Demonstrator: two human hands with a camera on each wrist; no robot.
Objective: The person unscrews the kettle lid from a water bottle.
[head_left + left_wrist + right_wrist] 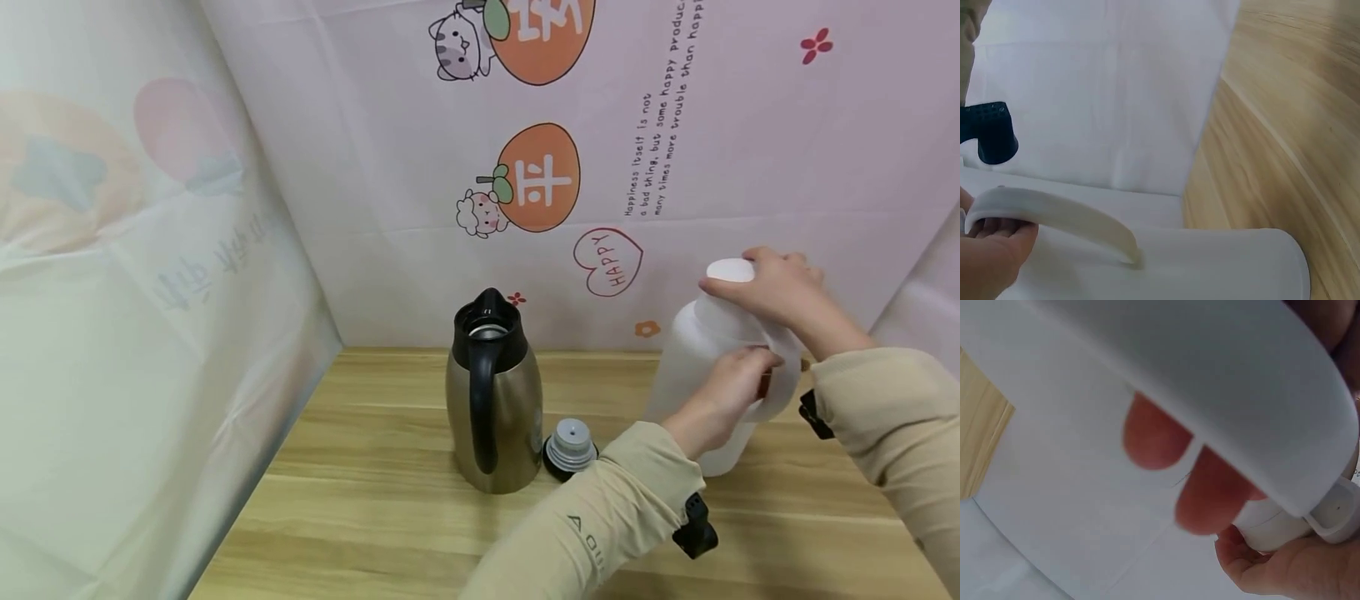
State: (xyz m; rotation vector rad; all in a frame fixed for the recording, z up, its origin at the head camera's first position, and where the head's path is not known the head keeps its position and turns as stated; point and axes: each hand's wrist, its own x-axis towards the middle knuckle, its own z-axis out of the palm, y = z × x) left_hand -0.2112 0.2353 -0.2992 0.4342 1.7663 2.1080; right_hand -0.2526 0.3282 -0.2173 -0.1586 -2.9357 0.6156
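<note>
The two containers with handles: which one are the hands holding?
The white jug at the right: the left hand grips its handle, the right hand its top. The steel pitcher stands untouched.

Left of the right fingers (763, 253), the white cloth backdrop (787, 150) reads "HAPPY" inside a red heart outline (608, 262); higher, black print (648, 158) begins "Happiness itself is not"; farther left, a round orange cartoon fruit (542, 179) bears "平".

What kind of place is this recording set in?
Probably a makeshift tabletop recording booth rather than a working kitchen: cartoon-printed sheets screen the back and left side of a wood-grain table, and a steel jug stands on it.
</note>
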